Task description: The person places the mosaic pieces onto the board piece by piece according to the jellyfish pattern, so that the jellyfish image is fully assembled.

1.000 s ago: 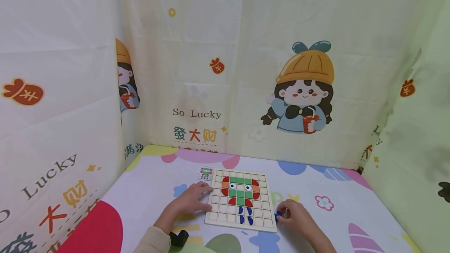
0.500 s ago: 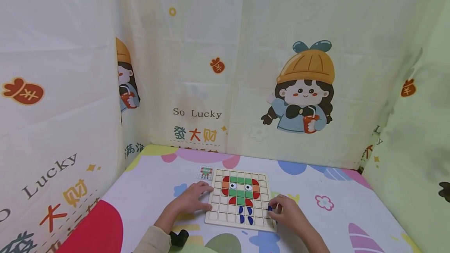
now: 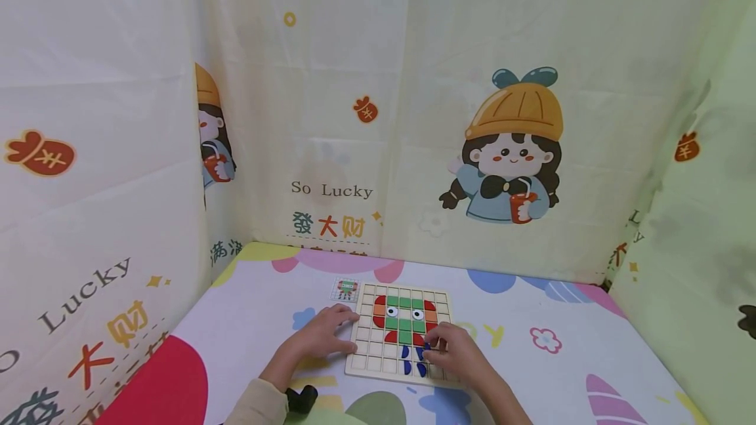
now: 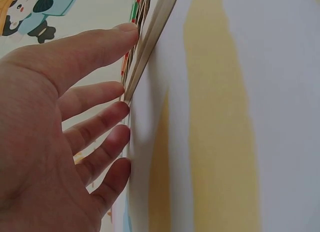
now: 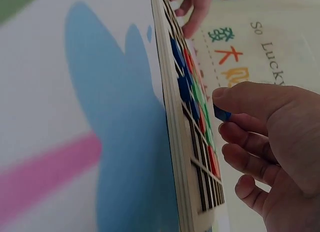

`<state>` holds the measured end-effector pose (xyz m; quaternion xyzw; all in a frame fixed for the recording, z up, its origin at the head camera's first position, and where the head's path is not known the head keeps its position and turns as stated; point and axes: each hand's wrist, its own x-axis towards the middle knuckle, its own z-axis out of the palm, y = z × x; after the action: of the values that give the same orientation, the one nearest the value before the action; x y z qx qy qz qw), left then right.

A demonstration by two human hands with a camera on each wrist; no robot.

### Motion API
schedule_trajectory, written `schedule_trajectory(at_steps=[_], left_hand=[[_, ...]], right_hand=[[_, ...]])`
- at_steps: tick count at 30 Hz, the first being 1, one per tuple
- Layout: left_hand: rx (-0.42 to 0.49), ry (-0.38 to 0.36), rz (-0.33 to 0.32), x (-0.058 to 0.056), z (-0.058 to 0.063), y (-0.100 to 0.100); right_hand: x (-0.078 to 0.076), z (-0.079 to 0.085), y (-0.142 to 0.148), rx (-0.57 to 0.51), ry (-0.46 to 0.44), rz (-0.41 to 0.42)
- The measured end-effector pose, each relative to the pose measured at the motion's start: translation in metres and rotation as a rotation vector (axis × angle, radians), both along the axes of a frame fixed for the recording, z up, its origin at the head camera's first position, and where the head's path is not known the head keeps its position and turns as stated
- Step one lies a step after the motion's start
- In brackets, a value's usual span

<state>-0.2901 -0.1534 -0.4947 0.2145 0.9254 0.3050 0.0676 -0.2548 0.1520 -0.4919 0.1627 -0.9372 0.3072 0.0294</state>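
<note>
A wooden grid board (image 3: 386, 364) lies on the table, with green, red, orange and blue pieces and two round eye pieces set in it as a figure. My left hand (image 3: 321, 333) spreads along the board's left edge, its thumb (image 4: 127, 34) and fingertips at the rim. My right hand (image 3: 455, 349) is over the board's lower right part. Its thumb and index finger pinch a small blue piece (image 5: 221, 112), best seen in the right wrist view. Several blue pieces (image 3: 407, 367) sit in the lower cells, close to the right fingertips.
A small picture card (image 3: 345, 290) with a similar figure on a grid lies by the board's upper left corner. The tablecloth (image 3: 266, 307) has coloured printed shapes. A printed cloth backdrop (image 3: 331, 149) encloses the table at the back and sides.
My right hand has moved left from beside the board's right edge to over its lower cells, carrying the blue piece. The left hand has stayed at the left edge.
</note>
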Motion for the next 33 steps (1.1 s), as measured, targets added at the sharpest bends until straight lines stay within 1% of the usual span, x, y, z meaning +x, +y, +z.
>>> schedule_trajectory(at_steps=[4, 8, 11, 14, 18, 23, 28, 33], left_hand=[[-0.001, 0.003, -0.003, 0.000, 0.001, 0.000], [0.004, -0.001, 0.001, 0.000, 0.000, -0.001], [0.003, -0.003, 0.003, -0.001, -0.001, -0.001], [0.005, -0.006, 0.004, -0.001, -0.002, 0.000], [0.006, -0.006, 0.003, -0.002, -0.001, 0.000], [0.002, -0.014, 0.007, -0.002, -0.002, -0.001], [-0.004, -0.014, 0.002, -0.001, -0.001, 0.000], [-0.001, -0.017, 0.004, 0.000, 0.000, 0.000]], right_hand=[[-0.002, 0.000, -0.013, 0.019, -0.004, 0.008], [-0.002, 0.000, -0.025, 0.031, 0.001, 0.042], [-0.003, 0.000, -0.032, 0.031, 0.023, 0.083], [-0.003, -0.002, -0.039, 0.028, 0.013, 0.091], [-0.004, -0.004, -0.048, 0.038, -0.010, 0.074], [-0.006, -0.005, -0.055, 0.039, -0.008, 0.078], [-0.006, -0.005, -0.058, 0.019, -0.028, 0.085], [-0.006, -0.005, -0.059, 0.044, -0.021, 0.065]])
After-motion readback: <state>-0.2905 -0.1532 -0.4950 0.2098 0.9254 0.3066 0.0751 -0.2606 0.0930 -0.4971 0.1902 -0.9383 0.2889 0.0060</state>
